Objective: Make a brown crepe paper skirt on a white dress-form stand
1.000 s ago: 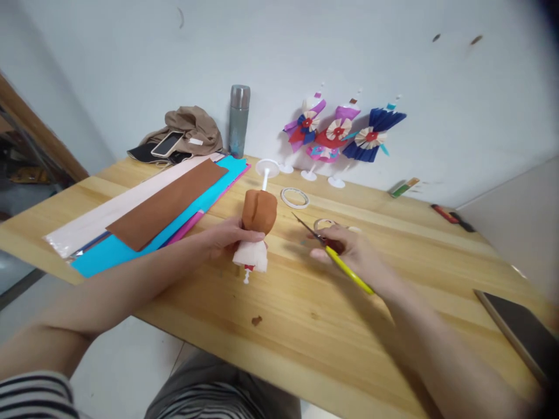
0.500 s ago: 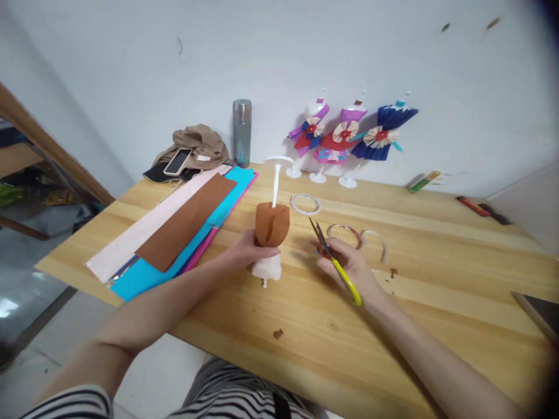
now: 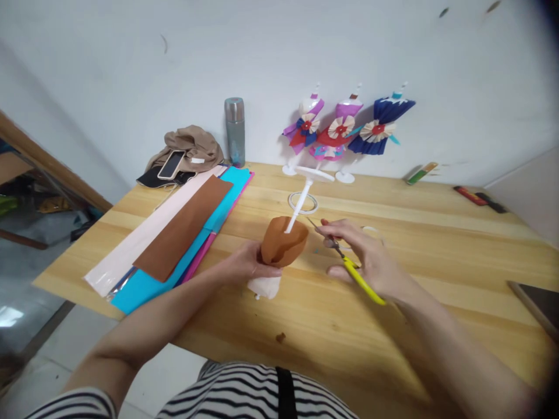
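My left hand (image 3: 250,263) grips a small paper-dressed mannequin stand (image 3: 285,241) upside down. Its brown paper skirt flares open upward, a white pole (image 3: 299,205) rises from inside it, and the round white base (image 3: 315,174) tilts at the top. Pale paper on the figure's upper part hangs below my fingers. To the right, my right hand (image 3: 360,256) holds yellow-handled scissors (image 3: 364,283), their dark blades aimed at the skirt's rim. The blade tips lie close to the paper; whether they touch it I cannot tell.
Folded brown (image 3: 183,227), blue and pink paper sheets lie at the left. Behind them are a cloth bundle (image 3: 192,145), a phone (image 3: 171,164) and a flask (image 3: 236,132). Several dressed stands (image 3: 340,128) line the wall. A tape roll (image 3: 303,202) and a red-black tool (image 3: 469,196) lie on the table.
The mannequin stand has tipped, its base swinging right and toward me, so the inside of the brown skirt shows. The scissors have turned and remain in my right hand.
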### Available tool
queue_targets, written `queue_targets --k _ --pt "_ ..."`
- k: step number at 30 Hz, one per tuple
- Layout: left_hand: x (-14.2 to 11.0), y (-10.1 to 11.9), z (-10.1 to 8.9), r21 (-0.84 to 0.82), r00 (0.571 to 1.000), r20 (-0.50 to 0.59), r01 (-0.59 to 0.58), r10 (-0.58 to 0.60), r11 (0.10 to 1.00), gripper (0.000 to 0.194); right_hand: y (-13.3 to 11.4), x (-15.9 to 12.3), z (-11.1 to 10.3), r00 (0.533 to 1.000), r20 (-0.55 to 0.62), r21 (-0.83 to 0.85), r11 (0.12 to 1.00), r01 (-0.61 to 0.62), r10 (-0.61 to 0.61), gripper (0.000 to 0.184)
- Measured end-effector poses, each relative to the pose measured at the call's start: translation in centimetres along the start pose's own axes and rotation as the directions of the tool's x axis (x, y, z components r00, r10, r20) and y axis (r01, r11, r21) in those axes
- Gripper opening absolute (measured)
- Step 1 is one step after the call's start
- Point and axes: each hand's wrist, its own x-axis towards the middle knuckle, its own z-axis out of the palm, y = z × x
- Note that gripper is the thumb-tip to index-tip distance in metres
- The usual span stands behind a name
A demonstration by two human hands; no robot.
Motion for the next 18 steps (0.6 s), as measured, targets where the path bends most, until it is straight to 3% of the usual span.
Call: queue_targets --k 7,12,18 --pt "0.1 0.0 0.2 -0.029 0.991 0.126 0.059 -0.055 0.998 0.043 -1.2 0.0 -2.1 0.992 0.083 0.010 0.996 0.094 -0.095 0.048" --pt "-0.1 0.4 0.4 0.014 0.977 0.173 0.124 -0.125 0.992 0.044 -1.5 0.0 -1.9 0.985 0.174 -0.049 0.999 0.023 -0.014 0.038" --pt "0.0 0.4 0.4 0.056 0.984 0.135 0.108 -0.115 0.993 0.050 -1.7 -0.2 -1.3 0.973 0.230 -0.120 0.993 -0.001 0.029 0.032"
